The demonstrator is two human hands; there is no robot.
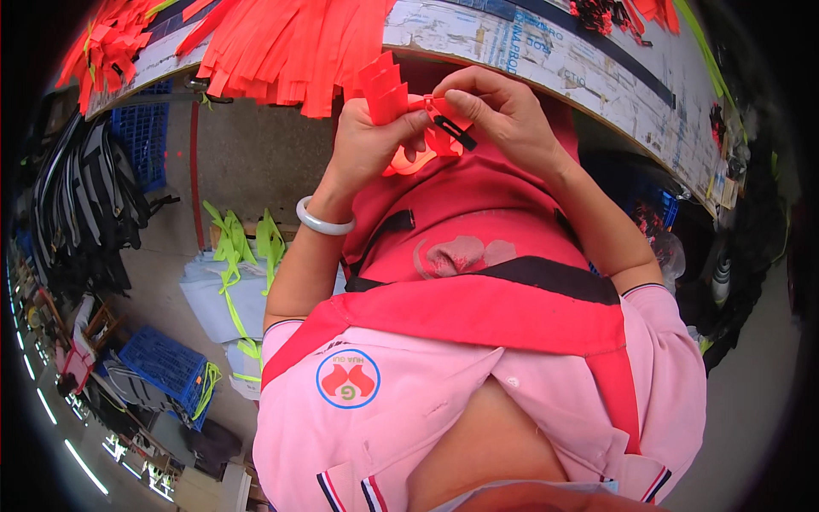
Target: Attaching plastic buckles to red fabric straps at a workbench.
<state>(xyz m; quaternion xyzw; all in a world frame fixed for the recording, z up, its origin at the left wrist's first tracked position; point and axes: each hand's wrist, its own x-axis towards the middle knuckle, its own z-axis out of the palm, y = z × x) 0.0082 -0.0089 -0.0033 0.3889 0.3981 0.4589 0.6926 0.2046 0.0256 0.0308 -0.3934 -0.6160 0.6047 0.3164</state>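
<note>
My left hand (375,141), with a pale bangle on its wrist, is closed round a folded bunch of bright red-orange straps (384,90). Beside its thumb, my right hand (505,115) pinches thumb and forefinger together on the end of a red strap (433,104). A small black slotted buckle (455,133) hangs tilted just under the right fingers, by that strap end. Exactly how strap and buckle join is too small to tell. More red strap dangles below the hands, against the red apron (461,209).
Ahead is a worktable (461,32) with a pale, worn top. A thick pile of red-orange strips (290,51) overhangs its near edge. Black pieces with red bits (601,15) lie farther right. Blue crates (166,363), bundled black straps (81,200) and white sacks (217,294) stand at left.
</note>
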